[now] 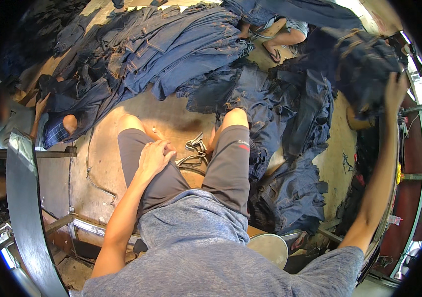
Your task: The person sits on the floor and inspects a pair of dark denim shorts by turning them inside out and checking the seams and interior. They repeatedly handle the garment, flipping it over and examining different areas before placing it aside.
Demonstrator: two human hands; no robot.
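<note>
Wearing grey T-shirt [201, 262], resting left hand [155, 156] with close, loosely curled fingers [163, 147] on shorts [177, 183], probably for balance; holding right hand [395, 91] at dark jeans [364, 64], too blurred to tell whether pinching.

Garment workshop, from where I'm standing: jeans [181, 57] stacked and heaped in big piles right on the floor [104, 163], co-worker's bent leg [290, 38] in among them
</note>
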